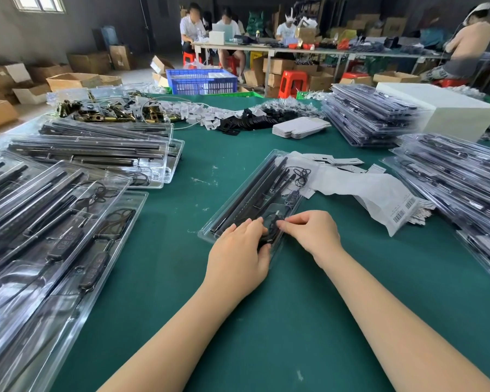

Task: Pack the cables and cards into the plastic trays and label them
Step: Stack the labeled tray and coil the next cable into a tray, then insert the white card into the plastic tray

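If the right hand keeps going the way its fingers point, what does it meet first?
Probably the left hand: the right hand points left across the clear tray, fingertips almost touching the left fingers over the black cable.
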A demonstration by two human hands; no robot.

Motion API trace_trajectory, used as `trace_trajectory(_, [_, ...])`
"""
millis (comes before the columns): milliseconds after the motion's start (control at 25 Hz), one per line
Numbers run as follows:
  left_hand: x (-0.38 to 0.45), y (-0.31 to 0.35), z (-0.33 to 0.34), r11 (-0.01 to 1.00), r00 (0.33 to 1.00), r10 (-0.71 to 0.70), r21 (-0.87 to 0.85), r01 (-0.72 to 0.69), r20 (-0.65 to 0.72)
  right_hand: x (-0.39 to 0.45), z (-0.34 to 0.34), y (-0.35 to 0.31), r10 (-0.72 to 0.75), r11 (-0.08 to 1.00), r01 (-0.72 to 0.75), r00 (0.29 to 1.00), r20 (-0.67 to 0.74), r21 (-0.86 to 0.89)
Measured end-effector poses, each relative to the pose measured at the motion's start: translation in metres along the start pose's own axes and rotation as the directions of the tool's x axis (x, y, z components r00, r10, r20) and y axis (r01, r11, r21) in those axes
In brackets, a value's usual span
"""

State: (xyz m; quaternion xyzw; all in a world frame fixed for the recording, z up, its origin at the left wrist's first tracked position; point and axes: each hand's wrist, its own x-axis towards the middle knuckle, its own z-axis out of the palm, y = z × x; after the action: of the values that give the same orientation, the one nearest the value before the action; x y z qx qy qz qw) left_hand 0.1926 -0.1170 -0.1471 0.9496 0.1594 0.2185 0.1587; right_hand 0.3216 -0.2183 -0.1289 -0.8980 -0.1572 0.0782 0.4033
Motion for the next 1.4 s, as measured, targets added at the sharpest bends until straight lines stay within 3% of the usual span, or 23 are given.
trace_trajectory(80, [0.001,0.0,0.0,0.999,1.0,0.02,0.035,-0.02,-0.012,0.001,-0.005,0.0,-0.012,0.999,0.008,0.997,0.073,0.052])
trace_trajectory(200, [0.002,0.0,0.0,0.998,0.999,0.051,0.028,-0.051,-0.004,0.005,-0.024,0.0,-0.024,0.995,-0.005,0.955,0.294,0.098])
trace_trajectory(240, [0.001,0.001,0.0,0.998,0.999,0.054,0.028,-0.054,-0.002,0.008,-0.035,-0.001,-0.038,0.998,0.023,0.959,0.28,0.059])
trace_trajectory(320, [0.001,0.002,0.0,0.998,0.998,0.057,0.038,-0.057,0.005,0.021,-0.059,0.002,-0.104,0.99,0.104,0.995,0.003,-0.099])
trace_trajectory(360, [0.001,0.003,0.0,0.997,0.998,0.058,0.041,-0.059,0.002,0.029,-0.071,0.005,-0.151,0.974,0.118,0.975,-0.166,-0.192])
trace_trajectory(400, [0.001,0.004,-0.001,0.997,0.998,0.059,0.047,-0.059,-0.009,0.036,-0.082,0.009,-0.183,0.959,0.119,0.954,-0.24,-0.258])
trace_trajectory(440, [0.0,0.005,-0.003,0.997,0.998,0.055,0.062,-0.054,-0.022,0.045,-0.089,0.013,-0.183,0.944,0.11,0.959,-0.217,-0.31])
trace_trajectory(560, [-0.003,0.006,-0.006,0.989,0.994,0.03,0.146,-0.014,-0.108,0.062,-0.079,0.024,-0.058,0.863,0.073,0.997,0.046,-0.499])
trace_trajectory(680, [-0.005,0.001,-0.007,0.982,0.986,-0.035,0.178,0.065,-0.165,0.072,-0.053,0.024,-0.007,0.696,-0.019,0.999,-0.033,-0.718])
trace_trajectory(840, [-0.001,-0.004,-0.007,0.974,0.976,0.01,0.222,0.039,-0.217,0.097,-0.025,0.005,0.11,0.823,-0.177,0.982,-0.154,-0.54])
trace_trajectory(920, [0.001,-0.005,-0.007,0.976,0.972,0.035,0.216,0.016,-0.231,0.104,-0.015,-0.002,0.162,0.819,-0.243,0.967,-0.197,-0.519])
trace_trajectory(1040, [0.001,-0.01,-0.003,0.977,0.966,0.075,0.214,-0.02,-0.249,0.116,-0.005,-0.007,0.128,0.861,-0.21,0.971,-0.202,-0.463])
trace_trajectory(1120, [0.003,-0.012,-0.005,0.982,0.966,0.063,0.187,-0.015,-0.25,0.121,-0.006,-0.008,0.082,0.904,-0.139,0.985,-0.153,-0.404])
trace_trajectory(1240, [0.003,-0.013,-0.012,0.977,0.98,-0.028,0.202,0.068,-0.195,0.123,-0.02,-0.01,0.075,0.934,-0.051,0.996,0.054,-0.354])
trace_trajectory(1320, [0.004,-0.013,-0.013,0.971,0.985,-0.092,0.207,0.121,-0.144,0.113,-0.033,-0.013,0.12,0.969,-0.077,0.978,0.173,-0.233])
trace_trajectory(1400, [0.004,-0.016,-0.011,0.964,0.985,-0.088,0.235,0.121,-0.148,0.095,-0.044,-0.014,0.115,0.986,-0.09,0.977,0.181,-0.143])
